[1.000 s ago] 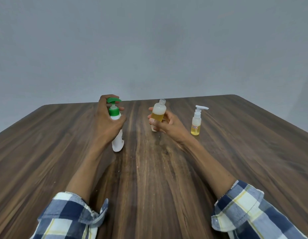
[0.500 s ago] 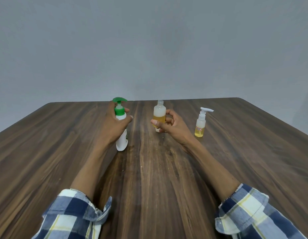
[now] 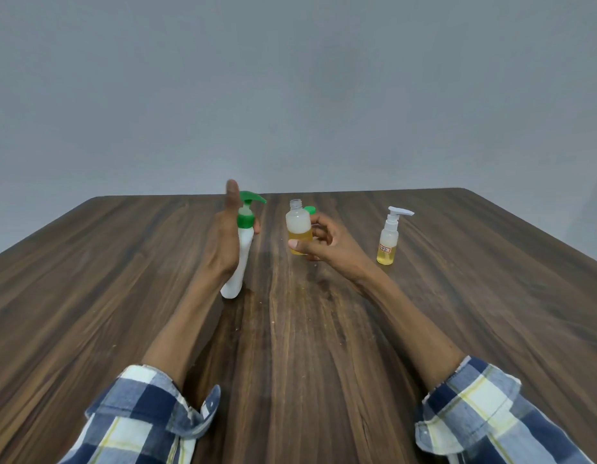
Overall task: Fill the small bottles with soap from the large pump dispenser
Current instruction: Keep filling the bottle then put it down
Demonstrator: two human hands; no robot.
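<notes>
The left hand (image 3: 225, 236) has let go of the pump head and opened up flat beside the large pump dispenser (image 3: 241, 249), fingers straight and loose against its side, so the pumping looks paused. The right hand (image 3: 327, 244) has a curled thumb-and-finger grip on the uncapped small bottle (image 3: 299, 229), roughly half full of yellow soap. The second small bottle (image 3: 389, 241), white pump fitted, stands apart on the table (image 3: 491, 296).
</notes>
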